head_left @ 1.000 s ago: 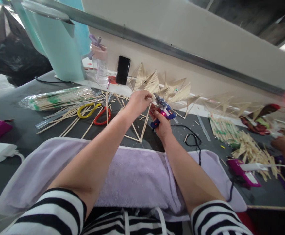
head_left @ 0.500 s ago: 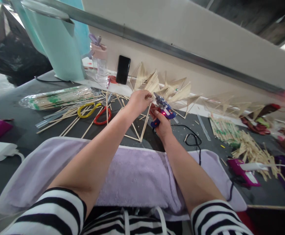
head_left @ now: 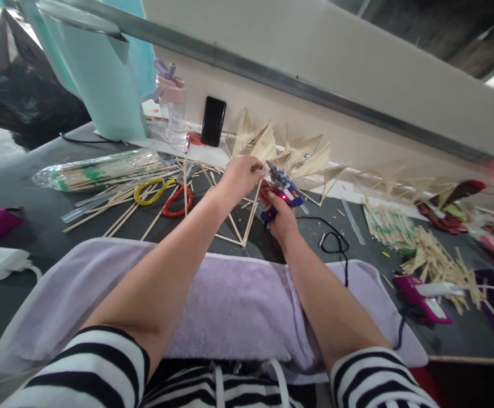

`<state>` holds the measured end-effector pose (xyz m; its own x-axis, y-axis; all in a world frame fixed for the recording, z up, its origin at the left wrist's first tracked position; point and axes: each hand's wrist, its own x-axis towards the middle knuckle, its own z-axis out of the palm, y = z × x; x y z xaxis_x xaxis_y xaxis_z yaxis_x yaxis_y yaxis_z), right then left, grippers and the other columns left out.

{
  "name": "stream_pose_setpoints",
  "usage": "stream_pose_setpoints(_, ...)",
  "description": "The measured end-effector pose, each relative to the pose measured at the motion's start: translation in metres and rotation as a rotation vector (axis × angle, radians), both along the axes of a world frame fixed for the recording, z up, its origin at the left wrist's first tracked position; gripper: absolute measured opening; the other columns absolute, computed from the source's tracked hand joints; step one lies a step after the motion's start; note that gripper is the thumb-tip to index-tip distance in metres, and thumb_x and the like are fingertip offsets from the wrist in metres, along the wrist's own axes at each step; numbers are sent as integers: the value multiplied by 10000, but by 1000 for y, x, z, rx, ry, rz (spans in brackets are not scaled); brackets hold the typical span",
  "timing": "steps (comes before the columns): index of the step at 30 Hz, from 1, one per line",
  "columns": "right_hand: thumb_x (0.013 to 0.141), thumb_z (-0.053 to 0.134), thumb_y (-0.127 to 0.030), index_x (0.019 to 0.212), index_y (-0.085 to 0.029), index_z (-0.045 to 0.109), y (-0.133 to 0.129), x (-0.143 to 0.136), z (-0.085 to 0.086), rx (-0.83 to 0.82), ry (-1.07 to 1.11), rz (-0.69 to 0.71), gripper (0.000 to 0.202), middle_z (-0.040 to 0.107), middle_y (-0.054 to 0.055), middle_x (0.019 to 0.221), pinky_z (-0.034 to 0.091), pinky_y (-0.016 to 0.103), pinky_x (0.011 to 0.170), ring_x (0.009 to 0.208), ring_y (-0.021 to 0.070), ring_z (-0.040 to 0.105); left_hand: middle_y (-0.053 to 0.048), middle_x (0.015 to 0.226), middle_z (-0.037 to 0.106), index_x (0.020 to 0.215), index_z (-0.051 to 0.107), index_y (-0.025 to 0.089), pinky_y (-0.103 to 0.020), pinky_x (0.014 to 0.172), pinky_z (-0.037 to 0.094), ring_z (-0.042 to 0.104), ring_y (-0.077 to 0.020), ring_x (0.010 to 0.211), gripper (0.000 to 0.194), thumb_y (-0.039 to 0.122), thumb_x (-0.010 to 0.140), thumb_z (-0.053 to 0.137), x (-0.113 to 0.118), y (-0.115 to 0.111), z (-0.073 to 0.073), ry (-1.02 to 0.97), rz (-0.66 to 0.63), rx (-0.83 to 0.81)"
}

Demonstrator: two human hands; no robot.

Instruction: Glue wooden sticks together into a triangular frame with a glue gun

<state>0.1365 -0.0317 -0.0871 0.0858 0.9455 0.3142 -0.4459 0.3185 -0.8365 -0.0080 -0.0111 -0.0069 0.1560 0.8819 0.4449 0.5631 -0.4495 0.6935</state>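
Note:
My right hand [head_left: 281, 215] is closed round the handle of a blue hot glue gun [head_left: 290, 194], whose red light is lit and whose nozzle points up and to the left. Close to that nozzle, my left hand [head_left: 242, 173] has its fingers curled together; what they pinch, if anything, is hidden. Beneath both hands lies a frame of thin wooden sticks [head_left: 251, 222] joined at a corner near the table's front. Behind them stand fan-like stick structures [head_left: 265, 141] against the wall.
Scissors with yellow and red handles [head_left: 179, 205] lie left among loose sticks and bagged sticks [head_left: 102, 170]. A phone [head_left: 213, 121] and a bottle [head_left: 174, 107] stand behind. On the right are a black cable [head_left: 336, 245], a stick pile [head_left: 436, 263] and a magenta device [head_left: 423, 300]. A lilac cloth [head_left: 234, 309] covers the front.
My hands and the glue gun stay in nearly the same place. At the far right edge, another person's arm has shifted partly out of view.

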Motion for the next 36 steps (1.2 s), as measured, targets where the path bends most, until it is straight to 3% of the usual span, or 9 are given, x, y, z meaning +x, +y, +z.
stream_pose_setpoints(36,671,767,-266,846,-248,707,-1,0,0,-6,-14,-4,186,737,-22,951,554,314,962,1035,171,680,-91,919,735,933,736,138,-288,810,474,650,-188,871,190,181,805,603,0,-1,0,-9,-4,4)
